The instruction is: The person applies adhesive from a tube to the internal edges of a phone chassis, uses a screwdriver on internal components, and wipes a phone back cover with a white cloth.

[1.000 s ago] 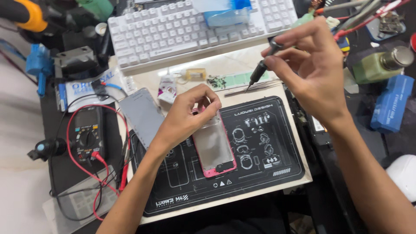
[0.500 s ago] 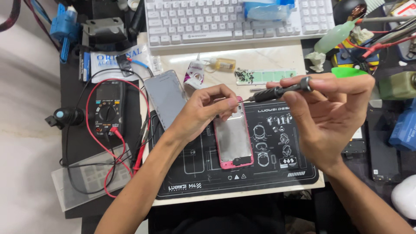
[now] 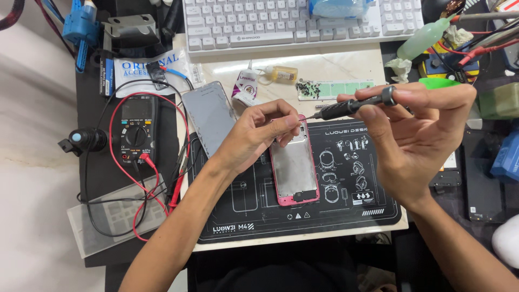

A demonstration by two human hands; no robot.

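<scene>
- Right hand [image 3: 416, 130] at 3 o'clock, grip pressed around a black screwdriver [image 3: 354, 106], shaft lying almost level, thin tip aimed at 9 o'clock toward the phone's top edge.
- Left hand [image 3: 259, 135] near centre, fingertips [image 3: 289, 125] curled and pinching the upper end of a pink-framed phone [image 3: 294, 167], steadying it; hard to tell whether a screw sits under them.
- Phone opened, bare metal inside facing up, lying lengthwise on a black work mat [image 3: 346, 184] on the tabletop [image 3: 324, 65].
- Step in hand, by the look of it: working a small screw at the phone's top corner, tip close to the frame but contact too small to confirm.
- Next move likely calls for tilting the shaft upright, seating the tip squarely and turning lightly while the left grip holds the frame flat.
- Further out: detached grey screen panel [image 3: 208, 116] at 10 o'clock beside the mat; green strip with tiny screws [image 3: 335, 88] at 12 o'clock; glue bottle [image 3: 278, 74] beside it.
- Multimeter [image 3: 135, 130] with red and black leads at 9 o'clock; white keyboard [image 3: 292, 21] along the far edge.
</scene>
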